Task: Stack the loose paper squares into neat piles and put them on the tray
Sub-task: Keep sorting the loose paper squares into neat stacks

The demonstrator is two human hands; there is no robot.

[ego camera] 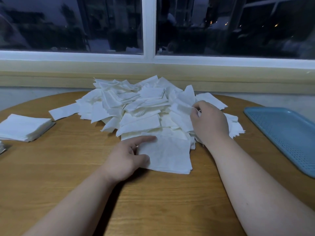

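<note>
Early days. The big loose heap of white paper squares (pixel 139 106) sat mid-table against the far edge, mostly unsorted. One finished neat white pile (pixel 23 126) lay on the round wooden table (pixel 153 201) at the left. A second thin pile (pixel 167 155) was building at the near side of the heap. Left hand (pixel 126 159) pressed its edge, index finger and thumb laid flat on it. Right hand (pixel 208 121) pinched one loose square (pixel 182 106) off the heap. The blue perforated plastic tray (pixel 286 133) at the right showed no paper on its visible part.

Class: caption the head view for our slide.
Right hand pinches a square from the heap; left hand presses a small pile; tray alongside.
</note>
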